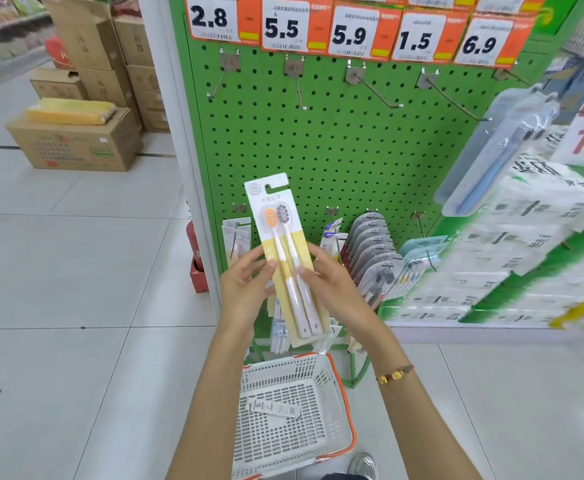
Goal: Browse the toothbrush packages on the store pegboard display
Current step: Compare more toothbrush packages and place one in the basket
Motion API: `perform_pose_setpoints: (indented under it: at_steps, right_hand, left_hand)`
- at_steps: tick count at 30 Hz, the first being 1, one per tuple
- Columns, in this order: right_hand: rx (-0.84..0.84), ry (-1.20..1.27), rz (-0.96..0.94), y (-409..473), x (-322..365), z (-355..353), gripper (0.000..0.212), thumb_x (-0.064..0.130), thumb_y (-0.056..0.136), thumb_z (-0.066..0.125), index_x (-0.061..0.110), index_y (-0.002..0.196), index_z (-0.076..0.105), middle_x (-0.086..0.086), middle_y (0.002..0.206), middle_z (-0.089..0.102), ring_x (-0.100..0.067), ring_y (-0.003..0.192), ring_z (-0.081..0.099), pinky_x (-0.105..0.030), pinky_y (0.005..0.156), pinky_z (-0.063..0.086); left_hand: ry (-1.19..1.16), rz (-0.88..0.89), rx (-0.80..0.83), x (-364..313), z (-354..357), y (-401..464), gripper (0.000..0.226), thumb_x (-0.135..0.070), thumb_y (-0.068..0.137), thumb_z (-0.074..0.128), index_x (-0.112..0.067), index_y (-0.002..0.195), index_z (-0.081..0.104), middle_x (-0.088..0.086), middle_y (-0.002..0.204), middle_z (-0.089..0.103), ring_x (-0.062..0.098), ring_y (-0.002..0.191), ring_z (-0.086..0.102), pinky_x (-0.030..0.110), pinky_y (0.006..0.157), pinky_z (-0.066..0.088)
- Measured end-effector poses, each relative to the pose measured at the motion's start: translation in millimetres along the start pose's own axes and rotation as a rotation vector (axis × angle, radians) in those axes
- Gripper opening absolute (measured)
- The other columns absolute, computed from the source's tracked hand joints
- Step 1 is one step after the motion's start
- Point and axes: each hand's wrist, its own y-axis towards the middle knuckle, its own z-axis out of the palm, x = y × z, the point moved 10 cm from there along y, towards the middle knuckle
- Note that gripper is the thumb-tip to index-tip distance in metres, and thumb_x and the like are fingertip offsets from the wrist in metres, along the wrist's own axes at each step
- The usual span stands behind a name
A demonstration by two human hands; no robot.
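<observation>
The left hand's fingers curl round the left edge of a two-pack toothbrush package, thumb pressed on its front; the right hand's fingers wrap its right edge, thumb laid across the front near the brush handles. Both hands, the left hand and the right hand, hold the package upright and a little tilted in front of the green pegboard. The card is white above and yellow below, with a hang hole at its top; one brush head is orange, the other dark. A beaded bracelet sits on the right wrist.

Behind the hands, the lower pegs carry more toothbrush packages: a fanned row of clear blister packs and a pale blue pack to its right. The upper row of hooks is mostly bare; a clear pack with a blue brush hangs at the right. Price tags above read 2.8, 5.5, 5.9, 1.5 and 6.9.

Below the arms, a white shopping basket with orange trim stands on the tiled floor, a small strip of packets in it. Cardboard boxes are stacked at the far left.
</observation>
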Motion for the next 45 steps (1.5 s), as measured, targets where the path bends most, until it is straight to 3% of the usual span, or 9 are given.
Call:
perform_pose_setpoints:
  at_steps: [5, 10, 17, 28, 32, 35, 39, 42, 45]
  right_hand:
    - [0.05, 0.099, 0.119, -14, -26, -6, 0.033, 0.017, 0.099, 0.055, 0.018, 0.131, 0.058, 0.003, 0.117, 0.071, -0.005, 0.106, 0.065, -0.01, 0.078, 0.049]
    - [0.044, 0.219, 0.199, -23, -43, -11, 0.028, 0.015, 0.097, 0.056, 0.024, 0.122, 0.063, 0.023, 0.097, 0.072, 0.007, 0.093, 0.066, -0.006, 0.07, 0.047]
    - [-0.052, 0.256, 0.259, -28, -68, -14, 0.028, 0.017, 0.097, 0.057, 0.021, 0.123, 0.067, 0.006, 0.116, 0.071, -0.016, 0.115, 0.063, -0.031, 0.098, 0.046]
    - [-0.029, 0.225, 0.205, -27, -68, -8, 0.031, 0.014, 0.098, 0.055, 0.02, 0.126, 0.064, 0.007, 0.12, 0.069, -0.01, 0.118, 0.061, -0.035, 0.11, 0.04]
    - [-0.103, 0.175, 0.171, -26, -64, -9, 0.031, 0.013, 0.097, 0.056, 0.014, 0.128, 0.063, 0.014, 0.112, 0.07, 0.002, 0.109, 0.062, -0.02, 0.1, 0.045]
    - [-0.195, -0.003, 0.055, -22, -46, -11, 0.028, 0.01, 0.097, 0.056, 0.017, 0.122, 0.066, 0.02, 0.104, 0.07, -0.001, 0.098, 0.066, -0.013, 0.081, 0.049]
    - [-0.23, -0.228, -0.03, -19, -30, -3, 0.029, 0.018, 0.098, 0.055, 0.024, 0.123, 0.068, 0.008, 0.1, 0.075, -0.014, 0.091, 0.068, -0.031, 0.077, 0.054]
    - [-0.191, -0.22, -0.049, -20, -25, 6, 0.026, 0.021, 0.097, 0.058, 0.029, 0.118, 0.07, 0.014, 0.097, 0.073, -0.004, 0.082, 0.064, -0.02, 0.067, 0.049]
    - [-0.106, -0.146, -0.042, -22, -27, 19, 0.023, 0.021, 0.094, 0.063, 0.031, 0.113, 0.071, 0.015, 0.097, 0.065, -0.001, 0.082, 0.057, -0.017, 0.071, 0.046]
  left_hand:
    - [-0.128, -0.03, -0.107, 0, -10, -3, 0.036, -0.004, 0.093, 0.059, -0.008, 0.129, 0.059, 0.013, 0.113, 0.069, 0.022, 0.102, 0.067, 0.025, 0.078, 0.058]
    - [-0.177, -0.012, -0.163, 8, -10, -8, 0.031, -0.003, 0.093, 0.059, -0.023, 0.115, 0.061, 0.0, 0.089, 0.07, 0.001, 0.07, 0.067, 0.015, 0.062, 0.055]
    - [-0.121, -0.038, -0.08, 15, -7, -6, 0.032, -0.005, 0.093, 0.059, -0.029, 0.114, 0.061, -0.019, 0.077, 0.073, -0.004, 0.073, 0.068, 0.012, 0.059, 0.052]
    - [-0.068, -0.018, -0.095, 19, -18, -2, 0.033, -0.006, 0.091, 0.063, -0.02, 0.121, 0.064, -0.007, 0.1, 0.073, 0.003, 0.083, 0.069, 0.013, 0.064, 0.053]
    - [0.037, 0.007, -0.302, 24, -33, -4, 0.047, -0.019, 0.084, 0.074, -0.022, 0.129, 0.061, -0.004, 0.11, 0.07, -0.007, 0.091, 0.065, 0.012, 0.078, 0.051]
    - [0.193, 0.072, -0.415, 17, -40, -13, 0.034, -0.025, 0.086, 0.072, -0.025, 0.12, 0.067, -0.009, 0.107, 0.07, -0.025, 0.072, 0.056, -0.003, 0.068, 0.039]
    - [0.205, 0.057, -0.329, 19, -35, -8, 0.032, -0.038, 0.098, 0.048, -0.03, 0.126, 0.062, -0.008, 0.115, 0.068, 0.006, 0.101, 0.066, 0.033, 0.088, 0.053]
    - [0.026, -0.076, -0.109, 21, -14, 0, 0.042, -0.049, 0.102, 0.027, -0.027, 0.129, 0.051, -0.002, 0.119, 0.061, 0.015, 0.109, 0.061, 0.028, 0.076, 0.054]
    - [-0.023, -0.18, 0.001, 24, -10, 6, 0.058, -0.057, 0.098, 0.026, -0.024, 0.144, 0.035, 0.005, 0.135, 0.052, 0.024, 0.121, 0.055, 0.033, 0.08, 0.053]
